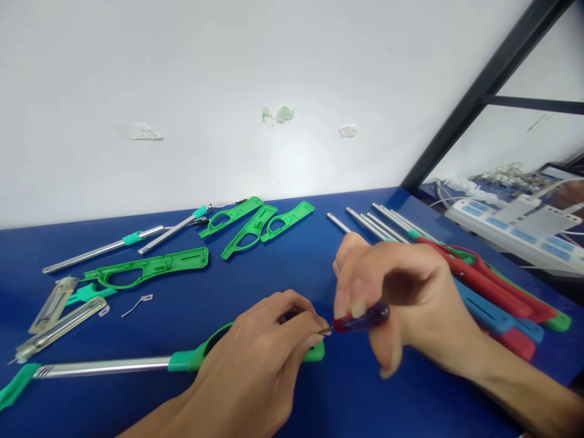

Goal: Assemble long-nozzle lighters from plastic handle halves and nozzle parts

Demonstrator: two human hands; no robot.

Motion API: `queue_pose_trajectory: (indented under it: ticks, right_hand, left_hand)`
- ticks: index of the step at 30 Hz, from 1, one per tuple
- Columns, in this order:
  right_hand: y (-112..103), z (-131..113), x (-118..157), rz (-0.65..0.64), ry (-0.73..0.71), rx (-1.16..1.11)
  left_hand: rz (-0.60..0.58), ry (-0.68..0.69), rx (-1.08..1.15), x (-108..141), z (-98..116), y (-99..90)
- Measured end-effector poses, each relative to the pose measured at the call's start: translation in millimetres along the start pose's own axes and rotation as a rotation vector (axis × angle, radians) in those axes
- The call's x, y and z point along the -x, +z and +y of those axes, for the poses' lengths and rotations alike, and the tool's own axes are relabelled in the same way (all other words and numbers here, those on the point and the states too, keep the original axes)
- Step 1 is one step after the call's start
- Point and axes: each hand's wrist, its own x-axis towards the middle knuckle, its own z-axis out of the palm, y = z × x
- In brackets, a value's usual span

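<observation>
My left hand (269, 353) is closed over the handle of a green long-nosed lighter (185, 360) lying on the blue table. Its metal tube points left, and the handle's end shows past my fingers. In my right hand (401, 298) is a small screwdriver (360, 320) with a red and dark purple handle. The thin shaft points left and reaches my left fingertips at the lighter's handle. My left fingers hide the screwdriver's tip, so I cannot tell exactly what it touches.
Green handle halves (150, 267), metal tubes (86, 252) and clear fuel tanks (52, 328) lie at the left and back. Several red, blue and green lighters (493, 286) are piled at the right. Behind them are a white power strip (515, 231) and a black frame (474, 100).
</observation>
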Motion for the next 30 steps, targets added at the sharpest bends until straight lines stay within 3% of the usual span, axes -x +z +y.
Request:
queue_pose_trajectory:
  ticks: [4, 10, 14, 23, 30]
  right_hand:
    - [1, -2, 0, -0.093, 0.061, -0.139]
    - [0, -11, -1, -0.275, 0.213, -0.125]
    - [-4, -6, 0, -0.249, 0.249, -0.164]
    - [-2, 6, 2, -0.152, 0.140, -0.228]
    - [-5, 3, -1, -0.182, 0.105, -0.192]
  left_hand:
    - [-0.012, 0.014, -0.009, 2, -1, -0.8]
    - [-0.053, -0.010, -0.031, 1, -2, -1.8]
    - [-0.017, 0.014, -0.022, 1, 0, -2.2]
    - [-0.007, 0.031, -0.043, 0, 3, -3.2]
    - [-0.032, -0.006, 0.000, 0, 3, -3.3]
